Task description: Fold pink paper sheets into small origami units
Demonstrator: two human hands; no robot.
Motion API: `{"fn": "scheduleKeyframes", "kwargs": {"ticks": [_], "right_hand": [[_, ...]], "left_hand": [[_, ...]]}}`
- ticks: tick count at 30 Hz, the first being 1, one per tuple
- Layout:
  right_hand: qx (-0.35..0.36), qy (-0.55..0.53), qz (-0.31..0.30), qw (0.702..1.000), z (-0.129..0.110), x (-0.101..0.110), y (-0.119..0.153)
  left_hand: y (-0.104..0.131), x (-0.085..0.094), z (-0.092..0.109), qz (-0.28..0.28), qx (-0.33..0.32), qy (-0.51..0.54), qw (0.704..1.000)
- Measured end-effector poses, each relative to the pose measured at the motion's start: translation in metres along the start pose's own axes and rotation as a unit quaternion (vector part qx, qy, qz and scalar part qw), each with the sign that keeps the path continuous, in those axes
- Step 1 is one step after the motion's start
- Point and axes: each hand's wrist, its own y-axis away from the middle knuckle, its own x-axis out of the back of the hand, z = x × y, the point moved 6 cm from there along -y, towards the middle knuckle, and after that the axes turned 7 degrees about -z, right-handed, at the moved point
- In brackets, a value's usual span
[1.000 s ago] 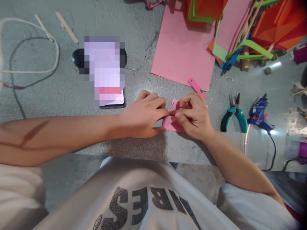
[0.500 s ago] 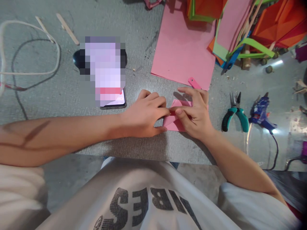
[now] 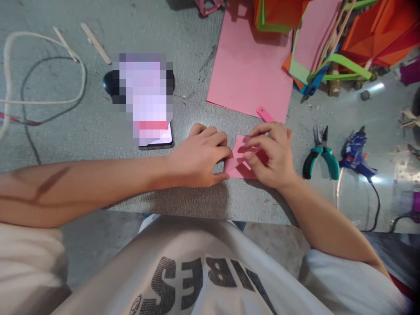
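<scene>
A small folded piece of pink paper (image 3: 238, 148) lies flat near the table's front edge, between my two hands. My left hand (image 3: 203, 155) is curled at its left side, with the index finger and thumb pressing on that edge. Over its right part hovers my right hand (image 3: 271, 153), the fingers bent and the thumb and index tips a little apart. Whether those tips touch the paper is hard to tell. A diagonal fold shows between the hands, while the right end is hidden under my right hand.
Behind the hands lie large pink sheets (image 3: 251, 65) and a pink cutter (image 3: 264, 114). Pliers (image 3: 321, 155) and a blue glue gun (image 3: 356, 151) lie right. A phone (image 3: 157, 142) and a looped white cable (image 3: 83, 78) are left. Colourful paper shapes (image 3: 377, 35) crowd the back right.
My right hand has moved slightly right, and its thumb and index finger have parted, uncovering more of the folded paper. My left hand has stayed at the paper's left edge.
</scene>
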Motion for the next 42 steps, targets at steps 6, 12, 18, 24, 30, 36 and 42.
{"fn": "scheduleKeyframes", "kwargs": {"ticks": [6,12,18,24,30,36,42], "right_hand": [[-0.001,-0.03,-0.07,0.997,0.003,-0.009,-0.002],[-0.007,-0.036,-0.085,0.996,0.005,-0.012,-0.003],[-0.029,-0.005,-0.077,0.997,0.007,-0.014,-0.004],[-0.038,0.012,-0.08,0.996,0.006,-0.015,-0.003],[-0.062,0.032,-0.112,0.991,0.007,-0.015,-0.002],[0.005,0.069,-0.162,0.984,0.004,-0.015,0.0],[0.014,0.049,-0.14,0.989,0.014,-0.007,-0.005]], "left_hand": [[-0.003,0.0,-0.004,-0.006,0.017,0.046,0.999],[-0.007,0.0,-0.006,0.003,0.042,0.064,0.997],[-0.005,0.002,-0.004,0.022,0.062,0.03,0.997],[-0.006,0.003,-0.005,-0.01,0.072,0.028,0.997],[-0.006,0.003,-0.005,-0.047,0.104,0.031,0.993],[-0.007,0.008,-0.01,-0.043,0.111,0.07,0.99],[-0.002,0.015,-0.017,0.058,0.117,0.169,0.977]]}}
